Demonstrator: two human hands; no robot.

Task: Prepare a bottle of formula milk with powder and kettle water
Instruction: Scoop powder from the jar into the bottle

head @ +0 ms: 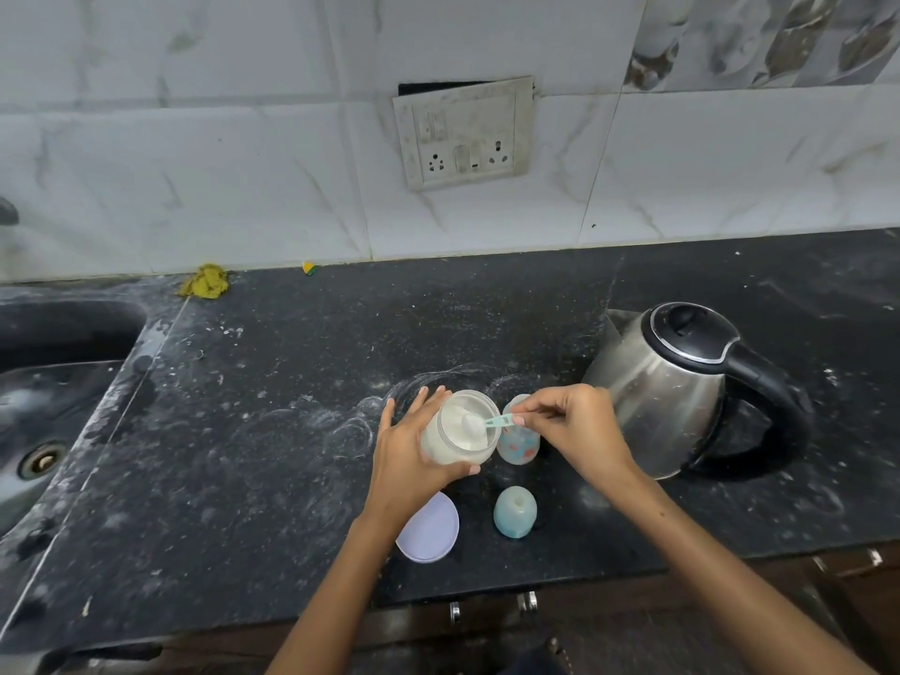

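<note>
My left hand grips a clear jar of white powder, tilted toward the right above the black counter. My right hand pinches the handle of a small light-blue scoop whose bowl, heaped with powder, sits in the jar's mouth. Just right of the jar stands the open baby bottle with coloured prints, partly hidden by my right hand. The bottle's blue cap with teat stands in front of it. A steel kettle with a black lid and handle stands to the right.
The jar's pale lid lies on the counter near the front edge. A dark sink is set in at the left. A yellow cloth and a small sponge piece lie by the tiled wall. A socket panel hangs above.
</note>
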